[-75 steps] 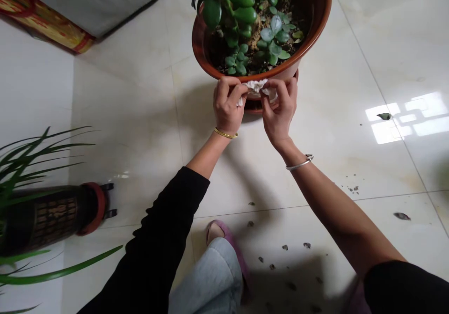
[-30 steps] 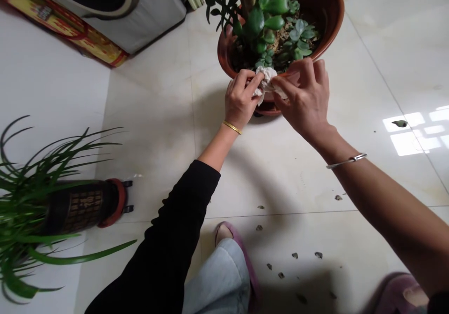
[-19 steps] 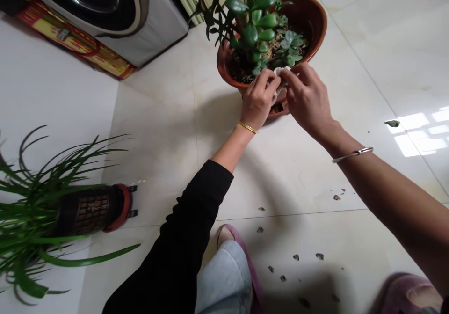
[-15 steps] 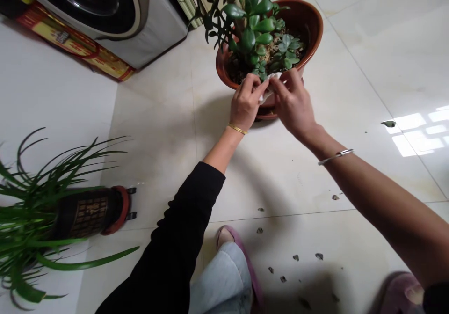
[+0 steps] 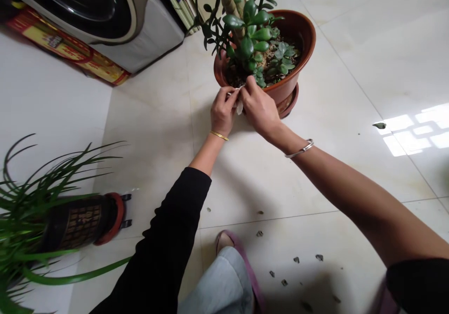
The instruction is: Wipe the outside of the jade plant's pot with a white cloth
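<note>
Pinching together, the left hand (image 5: 222,111) and right hand (image 5: 260,111) hold a crumpled white tissue (image 5: 239,105) between their fingertips.

Mostly hidden, it sits just below the rim of a brown glazed flowerpot (image 5: 304,35); it looks light, soft and easily torn, so a bunched fingertip hold suits it.

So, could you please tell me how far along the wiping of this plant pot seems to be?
The pot already looks shiny along its visible side. In hand: the left hand and right hand pinch a white tissue at the pot's front. Still lying about: dark bits on the floor. The saucer under the pot is untouched by either hand.
</note>
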The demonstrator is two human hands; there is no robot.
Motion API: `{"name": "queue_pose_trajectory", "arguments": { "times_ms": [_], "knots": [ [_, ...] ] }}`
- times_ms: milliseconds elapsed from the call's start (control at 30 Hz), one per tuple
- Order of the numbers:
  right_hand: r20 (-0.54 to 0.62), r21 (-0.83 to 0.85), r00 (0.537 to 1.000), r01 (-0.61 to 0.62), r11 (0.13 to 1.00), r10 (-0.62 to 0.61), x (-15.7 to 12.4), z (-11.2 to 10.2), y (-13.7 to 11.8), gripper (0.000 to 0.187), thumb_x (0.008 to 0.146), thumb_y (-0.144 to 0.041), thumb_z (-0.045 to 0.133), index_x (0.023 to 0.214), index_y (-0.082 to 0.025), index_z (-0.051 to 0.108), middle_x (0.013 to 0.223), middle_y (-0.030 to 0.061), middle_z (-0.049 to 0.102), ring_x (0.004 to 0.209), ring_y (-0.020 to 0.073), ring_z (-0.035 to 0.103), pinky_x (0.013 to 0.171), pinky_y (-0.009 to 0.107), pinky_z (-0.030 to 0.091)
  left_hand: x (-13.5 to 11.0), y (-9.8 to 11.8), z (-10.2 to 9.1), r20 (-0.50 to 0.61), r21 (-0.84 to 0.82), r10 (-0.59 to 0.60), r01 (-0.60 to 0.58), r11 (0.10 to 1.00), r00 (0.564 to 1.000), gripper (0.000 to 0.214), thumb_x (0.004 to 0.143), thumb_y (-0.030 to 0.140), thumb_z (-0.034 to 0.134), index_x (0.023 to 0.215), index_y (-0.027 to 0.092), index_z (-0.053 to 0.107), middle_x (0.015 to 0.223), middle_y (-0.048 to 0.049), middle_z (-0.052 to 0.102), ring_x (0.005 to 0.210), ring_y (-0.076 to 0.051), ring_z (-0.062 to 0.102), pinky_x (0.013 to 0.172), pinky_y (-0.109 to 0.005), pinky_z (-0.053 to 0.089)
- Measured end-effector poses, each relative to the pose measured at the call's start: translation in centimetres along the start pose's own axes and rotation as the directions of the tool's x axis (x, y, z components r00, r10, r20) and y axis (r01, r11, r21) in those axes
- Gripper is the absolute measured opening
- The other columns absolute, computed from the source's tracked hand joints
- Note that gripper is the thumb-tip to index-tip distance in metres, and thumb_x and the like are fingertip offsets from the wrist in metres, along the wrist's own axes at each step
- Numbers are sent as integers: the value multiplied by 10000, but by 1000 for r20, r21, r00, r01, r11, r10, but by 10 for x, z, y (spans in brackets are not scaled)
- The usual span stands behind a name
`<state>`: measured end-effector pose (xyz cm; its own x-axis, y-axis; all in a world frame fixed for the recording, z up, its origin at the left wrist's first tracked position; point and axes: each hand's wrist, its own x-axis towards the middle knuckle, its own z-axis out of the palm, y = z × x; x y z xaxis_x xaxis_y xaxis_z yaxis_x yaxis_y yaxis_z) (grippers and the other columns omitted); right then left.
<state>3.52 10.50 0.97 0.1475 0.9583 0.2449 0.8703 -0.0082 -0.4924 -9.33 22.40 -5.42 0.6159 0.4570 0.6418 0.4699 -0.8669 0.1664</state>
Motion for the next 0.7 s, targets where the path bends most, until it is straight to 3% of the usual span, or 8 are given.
{"name": "queue_pose_trajectory", "arguments": {
  "times_ms": [133,300,500,700],
  "knots": [
    [-35,-50,998,49,998,-51,-18,-19,36,482,1102,-375,243,1461,-193,509,1395,177,566,1193,290,605,896,393,544,4,28,7,57,48,-16,13,999,998,366,1101,297,381,1300,266,686,1191,-99,725,1118,-211,708,997,-352,582],
    [-59,-57,993,100,993,-103,-20,-19,57,437,1108,-374,270,1344,-185,586,1378,156,563,1190,290,598,909,402,535,14,47,12,43,46,-43,41,998,998,368,1077,220,398,1243,261,723,1093,-97,742,1026,-209,712,943,-360,594],
    [-80,-77,989,118,990,-125,-14,-27,77,475,1104,-316,225,1316,-166,623,1319,150,605,1154,268,607,958,404,515,30,71,19,210,115,-114,92,989,971,374,1073,208,409,1319,213,690,1179,-144,693,1115,-257,701,965,-393,562],
    [-158,-136,979,109,985,-130,-9,-35,102,524,1091,-259,183,1249,-166,674,1243,160,640,1105,259,621,938,386,518,50,90,33,151,73,-55,44,996,987,416,1109,232,305,1254,177,691,1143,-146,690,1057,-246,707,956,-389,553]
  ]
}}
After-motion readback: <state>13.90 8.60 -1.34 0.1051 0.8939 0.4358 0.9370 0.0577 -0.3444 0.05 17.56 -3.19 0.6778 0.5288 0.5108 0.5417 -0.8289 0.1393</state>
